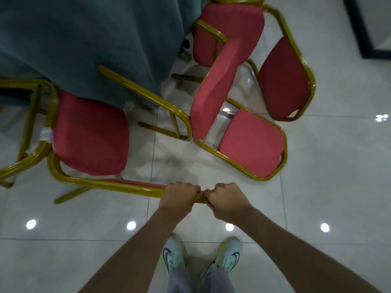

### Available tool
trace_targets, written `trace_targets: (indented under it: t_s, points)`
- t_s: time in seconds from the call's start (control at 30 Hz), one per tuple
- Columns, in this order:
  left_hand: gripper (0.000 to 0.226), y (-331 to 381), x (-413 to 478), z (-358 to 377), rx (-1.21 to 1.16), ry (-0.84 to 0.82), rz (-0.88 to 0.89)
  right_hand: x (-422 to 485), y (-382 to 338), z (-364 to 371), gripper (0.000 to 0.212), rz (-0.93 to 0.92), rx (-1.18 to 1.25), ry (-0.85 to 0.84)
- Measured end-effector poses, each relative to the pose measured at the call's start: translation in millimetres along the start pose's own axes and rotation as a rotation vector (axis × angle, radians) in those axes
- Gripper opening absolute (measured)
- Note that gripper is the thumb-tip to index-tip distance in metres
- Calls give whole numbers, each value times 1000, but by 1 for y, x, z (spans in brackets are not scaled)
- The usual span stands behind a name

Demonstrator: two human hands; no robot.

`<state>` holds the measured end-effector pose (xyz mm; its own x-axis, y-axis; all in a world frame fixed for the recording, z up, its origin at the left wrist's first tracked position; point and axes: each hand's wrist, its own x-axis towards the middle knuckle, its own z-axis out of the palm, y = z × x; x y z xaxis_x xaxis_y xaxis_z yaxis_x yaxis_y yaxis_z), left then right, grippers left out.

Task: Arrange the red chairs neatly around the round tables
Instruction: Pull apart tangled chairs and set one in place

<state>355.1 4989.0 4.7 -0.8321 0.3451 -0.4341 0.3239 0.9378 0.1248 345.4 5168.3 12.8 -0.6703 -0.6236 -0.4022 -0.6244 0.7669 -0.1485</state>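
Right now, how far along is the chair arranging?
Done: nothing looks finished. In hand: left hand and right hand both grip the top rail of the nearest chair, its seat partly under the teal tablecloth. Left: the middle chair and far chair stand angled and crowded together.

Brightness: dim and even where I stand.
Light source: overhead spots, mirrored as round glare dots on the glossy floor tiles across the lower frame.
Shadows: soft smudges at centre.
Blur: the chair at upper right smears.
Distortion: wide-angle bending at the edges.
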Motion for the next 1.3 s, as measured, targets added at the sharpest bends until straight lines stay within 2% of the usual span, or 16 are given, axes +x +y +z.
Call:
trace_targets:
  t_s: [0.13, 0.3, 0.47, 0.6, 0.73, 0.97, 1.1, 1.3]
  points:
    - [19, -25, -21, -37, 52, -3, 140, -9, -19, -33, 19, 72, 138, 91]
    - [29, -33, -62, -63, 8, 17, 225, -40, -43, -42, 33, 268, 620, 58]
    - [35, -43, -100, -93, -17, 50, 237, -65, -50, -30, 40, 435, 672, -49]
    - [31, -48, -119, -118, -22, 70, 240, -64, -44, -44, 47, 411, 782, -154]
    - [25, -52, -138, -142, 2, 74, 234, -59, -34, -76, 48, 235, 691, -315]
    - [24, -41, -146, -209, 303, 81, 246, -74, -22, -152, 49, 238, 619, -219]
    - [27, -33, -156, -252, 263, 100, 72, -86, -11, -203, 44, 208, 580, -134]
    - [11, -15, -179, -299, 152, 21, -54, -107, -22, -256, 19, 161, 504, -125]
